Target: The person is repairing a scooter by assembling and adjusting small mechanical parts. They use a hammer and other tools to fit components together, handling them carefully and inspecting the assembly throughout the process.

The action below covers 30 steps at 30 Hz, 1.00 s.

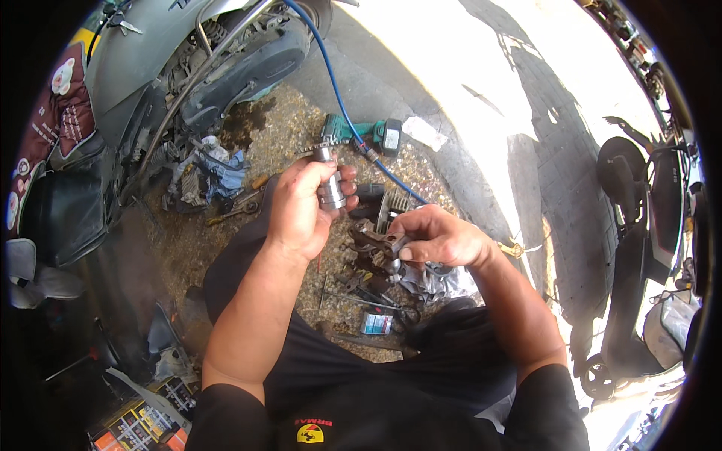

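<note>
Near the middle of the head view my left hand [304,199] grips a shiny steel camshaft [331,195], held upright, with a toothed sprocket [312,151] at its top. To its right and lower, my right hand [440,237] holds a dark metal bracket-like part [372,237] between thumb and fingers, a rounded steel piece hanging below it. Behind that lie a finned metal part [395,201] and a crumpled silvery wrap [432,286]. Above the hands a teal power drill [342,128] lies beside a blue hose [337,90]. Small tools and a small flat packet [376,323] lie below.
A grey scooter [128,52] with exposed engine parts stands upper left. Blue rags [226,173] and wrenches [244,207] lie on the speckled floor [233,270]. Boxes [143,413] sit lower left. A dark kick scooter [628,263] stands on the right along the sunlit pavement.
</note>
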Each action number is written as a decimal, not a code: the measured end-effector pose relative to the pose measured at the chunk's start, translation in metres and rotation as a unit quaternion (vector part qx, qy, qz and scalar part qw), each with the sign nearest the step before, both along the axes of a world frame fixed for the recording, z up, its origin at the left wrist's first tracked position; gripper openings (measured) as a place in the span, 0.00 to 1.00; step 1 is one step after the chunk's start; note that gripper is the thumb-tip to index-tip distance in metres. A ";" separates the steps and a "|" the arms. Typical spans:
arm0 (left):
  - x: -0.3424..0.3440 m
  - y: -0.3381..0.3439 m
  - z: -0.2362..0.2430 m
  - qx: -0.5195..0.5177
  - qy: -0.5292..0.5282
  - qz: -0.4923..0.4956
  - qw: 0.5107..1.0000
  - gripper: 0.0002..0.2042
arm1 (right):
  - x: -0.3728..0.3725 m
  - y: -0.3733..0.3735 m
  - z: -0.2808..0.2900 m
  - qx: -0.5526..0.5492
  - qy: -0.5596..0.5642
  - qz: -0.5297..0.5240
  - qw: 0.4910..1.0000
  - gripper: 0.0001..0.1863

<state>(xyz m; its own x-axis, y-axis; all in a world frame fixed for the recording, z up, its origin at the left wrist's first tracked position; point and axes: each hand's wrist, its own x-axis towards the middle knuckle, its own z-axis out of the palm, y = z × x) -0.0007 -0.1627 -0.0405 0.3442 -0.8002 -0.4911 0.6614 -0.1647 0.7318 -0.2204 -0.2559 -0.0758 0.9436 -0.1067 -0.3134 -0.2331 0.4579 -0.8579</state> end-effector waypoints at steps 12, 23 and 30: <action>-0.041 -0.001 -0.010 -0.191 0.182 -0.207 0.942 0.21 | -0.013 0.016 0.020 0.116 -0.171 -0.262 0.943 0.18; -0.041 -0.003 -0.001 -0.158 0.068 -0.224 0.959 0.31 | -0.012 -0.001 0.031 -0.057 -0.024 -0.297 0.953 0.28; -0.033 -0.012 -0.001 -0.116 0.044 -0.323 0.938 0.34 | -0.006 -0.001 0.028 -0.216 0.085 -0.296 0.927 0.37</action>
